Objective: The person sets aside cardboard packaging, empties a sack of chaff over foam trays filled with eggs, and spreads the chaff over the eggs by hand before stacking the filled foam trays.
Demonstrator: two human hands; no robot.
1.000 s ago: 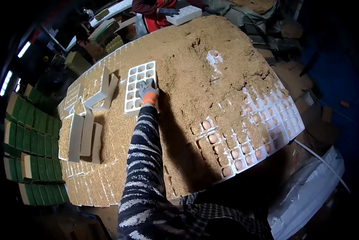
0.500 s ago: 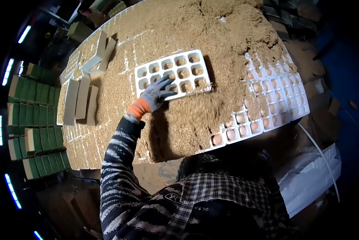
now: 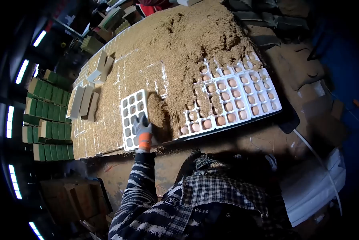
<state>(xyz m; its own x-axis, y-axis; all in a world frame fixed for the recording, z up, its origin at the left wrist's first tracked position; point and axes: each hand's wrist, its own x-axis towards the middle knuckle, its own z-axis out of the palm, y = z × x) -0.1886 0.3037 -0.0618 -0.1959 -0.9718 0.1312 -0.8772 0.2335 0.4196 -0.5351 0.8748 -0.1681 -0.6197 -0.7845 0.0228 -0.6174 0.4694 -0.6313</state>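
Observation:
My left hand [image 3: 142, 129], in a grey glove with an orange cuff, grips a white egg tray [image 3: 126, 121] with rows of square cells. Its fingers reach into the cells near the tray's lower right edge. The tray stands with its long side pointing away from me, on loose tan husk-like material [image 3: 119, 80]. A heap of that material lies against the tray's right side. To the right, brown eggs [image 3: 228, 96] sit in white trays [image 3: 248, 105], some partly covered by the husk. My right hand is out of view.
White foam pieces [image 3: 80, 100] stand on the table's left part. Green-sided boxes [image 3: 53, 94] are stacked beyond the left edge. A person in red [image 3: 155, 5] is at the far side. A white cable [image 3: 315, 148] hangs from the right corner.
The egg tray has moved left and toward me and turned from crosswise to lengthwise, with my left hand on it. The view has shifted, and the husk below the eggs has been pushed leftward.

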